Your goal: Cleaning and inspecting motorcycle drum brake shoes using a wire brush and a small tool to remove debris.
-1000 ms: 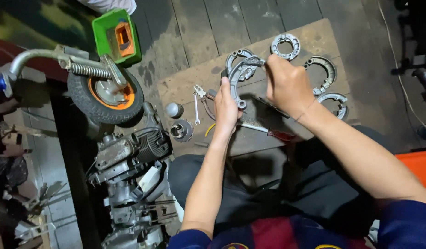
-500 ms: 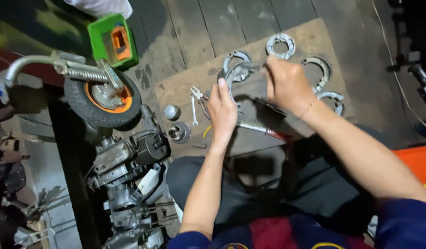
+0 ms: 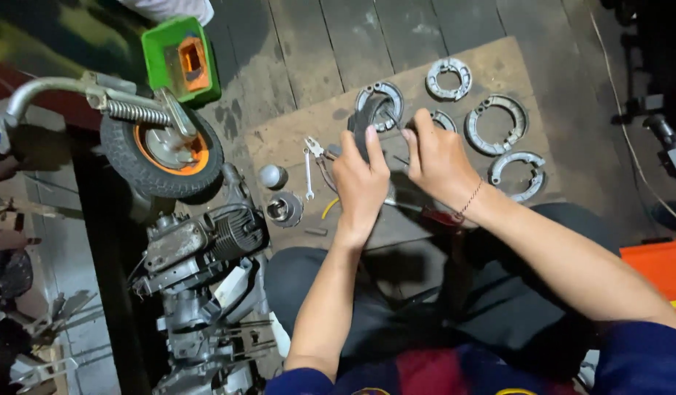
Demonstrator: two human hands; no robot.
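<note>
Head view, both hands [image 3: 360, 179] [image 3: 437, 157] seemingly pinching a brake shoe [image 3: 367, 121], pliers [image 3: 320, 157] beside, fingers partly hiding it.

Both hands have drawn closer together: the left hand [image 3: 360, 179] has slid up around the dark curved metal brake shoe [image 3: 365, 124], and the right hand [image 3: 437, 157] has come in beside it, fingers pinching.

Both forearms bare; short dark-blue sleeves end above the elbows. Shirt front shows dark red and blue panels with small yellow markings at the lower edge. Right hand [image 3: 440, 157] carries a thin cord bracelet at the wrist; trousers dark.
</note>
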